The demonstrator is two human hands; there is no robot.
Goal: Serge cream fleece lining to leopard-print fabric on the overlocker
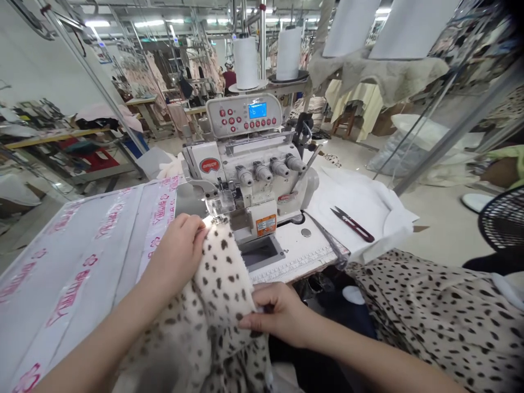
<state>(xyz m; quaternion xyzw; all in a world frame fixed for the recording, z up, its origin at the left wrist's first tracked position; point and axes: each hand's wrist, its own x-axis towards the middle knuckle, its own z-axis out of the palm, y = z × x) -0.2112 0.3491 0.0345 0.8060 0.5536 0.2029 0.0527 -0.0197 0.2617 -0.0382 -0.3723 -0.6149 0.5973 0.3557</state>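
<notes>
Spotted plush fabric (pixel 223 267), cream with dark spots, runs from my lap up to the presser foot of an overlock sewing machine (pixel 262 180). Close to the lit needle area, my left hand (pixel 180 245) pinches the fabric's left edge, fingers closed. Lower down, my right hand (pixel 280 314) grips the right edge between thumb and fingers. The fabric's far end lies at the presser foot (pixel 219 220); the needle itself is too small to make out. Its lower part hangs in folds between my forearms.
Thread snips (pixel 354 225) lie on white cloth (pixel 368 199) right of the machine. A taped surface (pixel 90 251) extends left. More spotted fabric (pixel 446 311) is heaped at right, near a black fan (pixel 503 224). Thread cones (pixel 246 63) stand behind the machine.
</notes>
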